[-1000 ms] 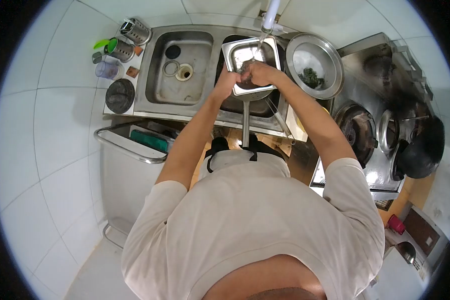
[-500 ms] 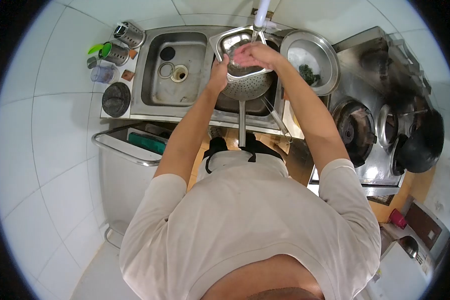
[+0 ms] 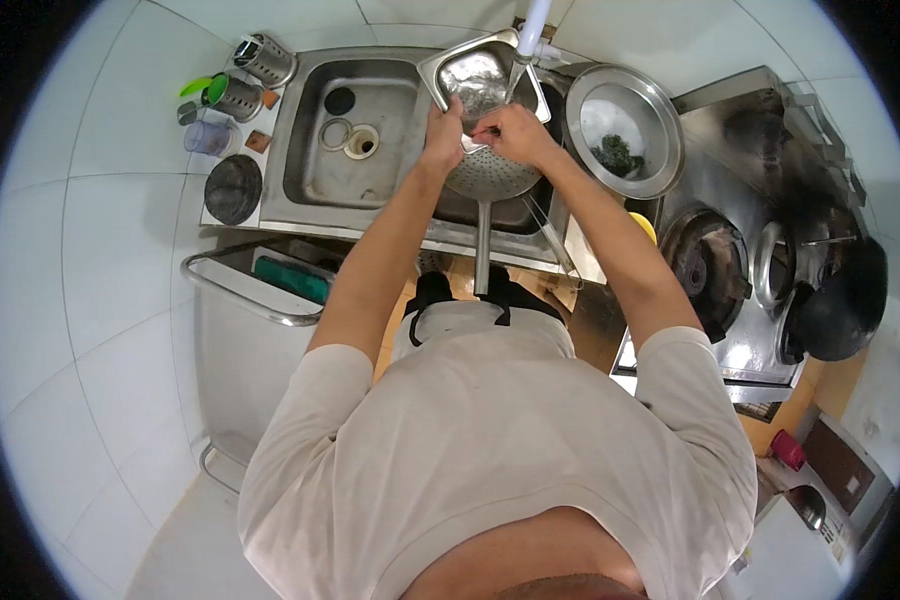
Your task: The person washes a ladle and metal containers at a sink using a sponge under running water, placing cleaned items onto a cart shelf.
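A rectangular stainless steel pan (image 3: 467, 75) is tilted under the faucet (image 3: 520, 70), over the right sink basin. My left hand (image 3: 444, 137) is closed on the pan's near left corner, thumb up on the rim. My right hand (image 3: 515, 134) is at the near edge of the pan with its fingers curled together; whether they grip the rim or something small is hidden. Below the pan sits a perforated metal strainer (image 3: 490, 174), its long handle pointing toward me. Another thin metal handle (image 3: 552, 235) leans out of the same basin.
A round metal basin (image 3: 667, 150) holding dark leafy greens (image 3: 615, 155) stands at the right, with a stove (image 3: 750, 340) beyond it. Left are a second sink (image 3: 300, 150), metal utensil holders (image 3: 265, 60) and a dark round object (image 3: 233, 189). A steel rail (image 3: 250, 305) borders a cart below.
My right hand has gone from flat and spread over the pan to curled at its near edge. The pan has tilted, and my left hand has shifted slightly.
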Demonstrator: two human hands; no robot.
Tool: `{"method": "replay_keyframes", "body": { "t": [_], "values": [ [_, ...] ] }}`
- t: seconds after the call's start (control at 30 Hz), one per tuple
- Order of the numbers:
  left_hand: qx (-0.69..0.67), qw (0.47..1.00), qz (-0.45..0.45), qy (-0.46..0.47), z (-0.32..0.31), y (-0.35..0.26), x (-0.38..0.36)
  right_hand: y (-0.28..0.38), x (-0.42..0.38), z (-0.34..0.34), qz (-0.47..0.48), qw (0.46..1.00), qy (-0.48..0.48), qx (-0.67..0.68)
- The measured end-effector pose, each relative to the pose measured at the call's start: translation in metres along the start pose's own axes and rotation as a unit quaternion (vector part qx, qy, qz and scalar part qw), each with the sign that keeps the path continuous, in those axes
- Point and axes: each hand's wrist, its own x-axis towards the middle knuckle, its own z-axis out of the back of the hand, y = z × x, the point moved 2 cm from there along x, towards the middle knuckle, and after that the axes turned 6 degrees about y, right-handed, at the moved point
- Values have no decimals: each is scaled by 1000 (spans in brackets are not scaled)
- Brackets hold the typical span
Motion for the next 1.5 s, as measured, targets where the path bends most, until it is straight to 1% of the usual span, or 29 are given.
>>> {"method": "replay_keyframes", "body": {
  "t": [0.07,0.17,0.2,0.23,0.27,0.3,0.33,0.37,0.43,0.47,0.53,0.57,0.63,0.67,0.77,0.87,0.93,0.97,1.0,1.03,1.07,1.1,1.23,1.27,1.3,1.37,1.43,1.47,1.5],
  "values": [
    [5,1000,-3,-14,6,-1,0,-15,4,4,48,998,16,26],
    [128,990,-30,-50,7,-10,-10,-36,17,9,-14,987,-130,98],
    [185,979,-85,-28,10,-11,-10,-28,19,22,-108,982,-89,128],
    [243,960,-139,-4,17,-8,-8,-27,24,21,-145,927,-101,331],
    [299,934,-192,22,24,-4,-7,-25,29,19,-176,830,-109,519],
    [282,937,-206,22,29,2,-8,-23,33,16,-199,693,-114,683],
    [264,939,-218,23,33,7,-9,-18,36,16,-140,630,-112,755],
    [245,941,-232,23,37,12,-6,-17,37,18,-137,570,-126,800],
    [423,859,-287,-6,29,-4,-22,-3,33,29,-128,442,-146,876],
    [506,805,-309,-21,27,-12,-32,-1,32,26,-157,455,-153,863],
    [552,772,-315,4,33,-17,-40,-1,30,17,-215,478,-167,835],
    [573,755,-317,16,35,-19,-43,-7,31,9,-225,495,-155,825],
    [670,656,-348,9,41,-23,-50,-20,31,-8,-246,527,-131,803],
    [715,600,-360,5,43,-24,-53,-24,31,-12,-255,555,-126,782],
    [600,720,-350,-2,38,-36,-62,-14,30,-7,-259,606,-115,743],
    [545,776,-314,-50,34,-32,-57,1,38,1,-202,578,-132,779],
    [376,901,-212,-46,53,2,-32,5,47,7,-168,623,-123,754],
    [284,945,-157,-42,58,16,-23,4,52,10,-151,644,-118,741],
    [120,989,-79,-28,44,17,-31,-3,56,4,-121,733,-113,659],
    [110,993,-42,-19,28,8,-43,-3,55,4,-124,882,-77,447],
    [100,995,-4,-11,12,-4,-54,-2,54,4,-119,971,-35,205],
    [89,995,34,-2,2,-8,-59,0,52,3,-106,993,9,-52],
    [83,996,29,-19,11,4,-51,-25,32,-54,-22,968,117,-222],
    [87,996,0,-1,16,9,-51,-30,32,-57,-26,965,151,-211],
    [68,998,10,-6,17,8,-55,-26,29,-57,-31,962,185,-199],
    [32,999,36,-10,16,7,-60,-18,20,-55,-43,975,131,-174],
    [6,999,40,14,20,16,-55,7,9,-33,-49,985,-48,-157],
    [-8,999,42,25,22,21,-54,-5,16,-42,-42,982,-73,-169],
    [-32,998,38,33,27,28,-51,3,15,-37,-57,982,-16,-181]
  ]
}}
